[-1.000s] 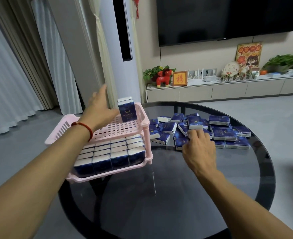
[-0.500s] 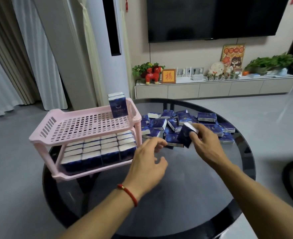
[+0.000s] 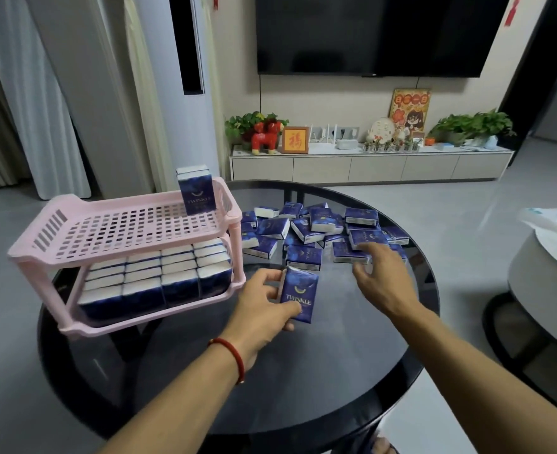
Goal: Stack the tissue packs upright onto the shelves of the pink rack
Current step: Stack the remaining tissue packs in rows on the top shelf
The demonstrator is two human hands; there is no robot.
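Risk: the lone tissue pack (image 3: 196,191) standing upright at the far right corner of the pink rack (image 3: 123,231) top shelf could likely topple if the next pack is pushed in against it; the lower shelf appears full. Left hand (image 3: 261,308): fingers and thumb pinch one upright pack (image 3: 298,295) above the surface (image 3: 303,381), beside the rack. Right hand (image 3: 379,279): fingers spread, empty, reaching at the near edge of the loose pile (image 3: 316,231).

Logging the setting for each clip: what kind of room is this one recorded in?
Most likely a home living room. A large wall-mounted TV hangs above a low media cabinet holding potted plants and ornaments, and curtains hang at the left. The work happens on a round dark glass table.
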